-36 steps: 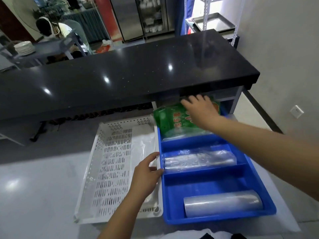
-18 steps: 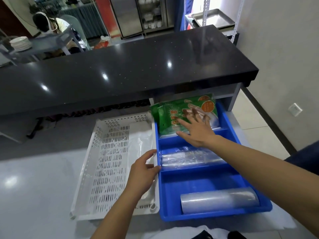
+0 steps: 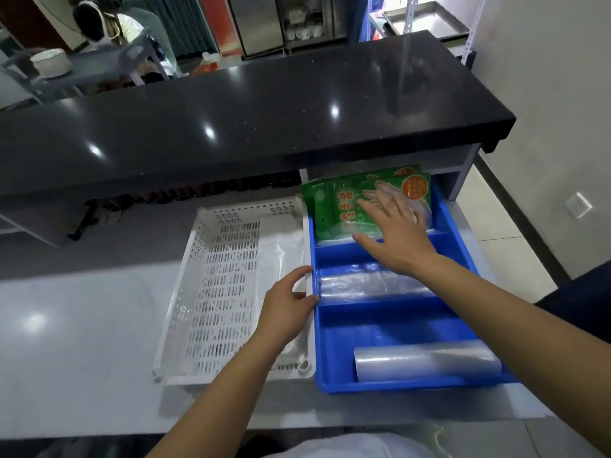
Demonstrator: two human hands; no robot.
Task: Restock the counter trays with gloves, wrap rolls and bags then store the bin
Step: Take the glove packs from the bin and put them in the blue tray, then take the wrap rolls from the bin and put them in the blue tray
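A blue plastic divided tray [image 3: 459, 246] sits on the pale grey counter [image 3: 82, 325], with a white perforated plastic basket [image 3: 211, 285] touching its left side. The tray's far compartment, partly under the overhang of the black speckled stone countertop [image 3: 248, 120], holds green printed packets of disposable gloves [image 3: 334, 206] leaning up against the far wall. The right hand [image 3: 393, 233] is spread flat with fingers splayed and extended, lying over the near part of those packets and the divider just in front of them; it grips nothing. The middle compartment holds a roll of clear plastic bags [image 3: 363, 285] lying crosswise, and the near compartment holds a roll of clear wrap film [image 3: 426, 361] lying along its near wall. The left hand [image 3: 287, 312] is curled over the basket's right rim where it meets the tray, thumb on the far side and fingers loosely bent against the edge. A thin sheet of clear plastic [image 3: 281, 252] lies inside the basket along its right side.
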